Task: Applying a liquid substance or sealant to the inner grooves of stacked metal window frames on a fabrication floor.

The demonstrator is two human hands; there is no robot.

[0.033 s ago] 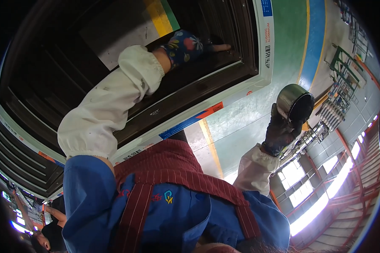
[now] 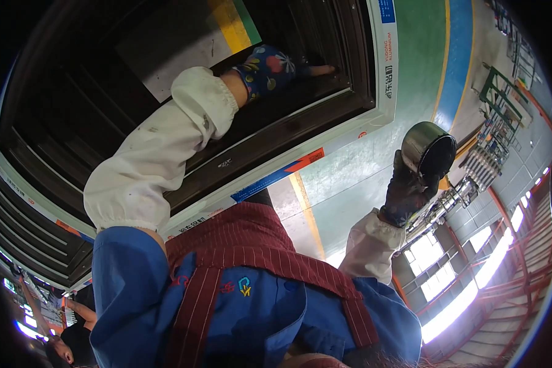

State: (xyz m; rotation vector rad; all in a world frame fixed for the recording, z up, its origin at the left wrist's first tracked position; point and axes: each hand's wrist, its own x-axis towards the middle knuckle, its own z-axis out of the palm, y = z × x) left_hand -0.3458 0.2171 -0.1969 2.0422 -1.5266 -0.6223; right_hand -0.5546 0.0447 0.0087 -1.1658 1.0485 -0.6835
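My left hand [image 2: 273,69], in a dark blue flowered glove, reaches inside a dark brown metal frame [image 2: 260,156]. One bare finger stretches out against the frame's inner corner; deep shadow covers the other fingers. Off to the right, clear of the frame, my right hand [image 2: 405,195] wears a dark stained glove and is closed round a metal cup [image 2: 418,146]. The cup is tilted, its mouth turned to the right, and its inside looks dark. White oversleeves cover both forearms.
White protective tape [image 2: 383,116] with printed bands edges the frame. Another dark ribbed frame [image 2: 24,227] lies at the left. A person [image 2: 73,343] is at the lower left. Beyond the green floor [image 2: 362,162], a green metal rack [image 2: 497,92] and stacked metal profiles [image 2: 487,165] stand at right.
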